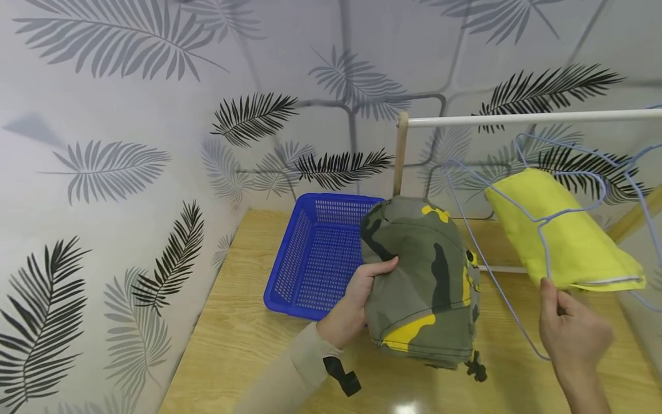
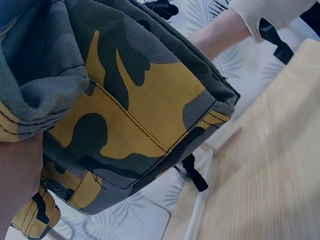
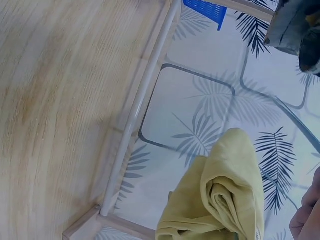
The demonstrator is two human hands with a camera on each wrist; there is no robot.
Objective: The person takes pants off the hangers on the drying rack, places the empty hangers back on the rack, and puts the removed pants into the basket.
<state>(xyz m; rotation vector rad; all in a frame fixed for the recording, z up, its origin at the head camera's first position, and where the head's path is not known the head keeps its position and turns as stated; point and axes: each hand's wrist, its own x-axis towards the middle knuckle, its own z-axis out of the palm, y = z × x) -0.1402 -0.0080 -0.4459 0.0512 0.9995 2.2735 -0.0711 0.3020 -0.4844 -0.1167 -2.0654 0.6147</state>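
Observation:
My left hand [image 1: 357, 296] grips a folded camouflage garment [image 1: 414, 276] in grey-green, black and yellow, thumb on top and the other fingers hidden beneath. The left wrist view shows the garment's stitched edge [image 2: 165, 150] close up. On the right, my right hand [image 1: 576, 325] pinches a thin lavender wire hanger [image 1: 478, 247] between thumb and finger. Behind that hanger is a folded yellow garment [image 1: 558, 230], overlapped by the wire in the head view. The right wrist view shows the yellow garment's rolled folds [image 3: 220, 185] beside the right hand [image 3: 307, 210].
A blue plastic basket [image 1: 279, 276] stands on the wooden table [image 1: 222, 351], left of the camouflage garment. Behind the hands is a rack with a white rail [image 1: 517, 119] and a wooden post [image 1: 400, 155]. Another wire hanger [image 1: 643, 201] is at the far right, before the leaf-patterned wall [image 1: 129, 230].

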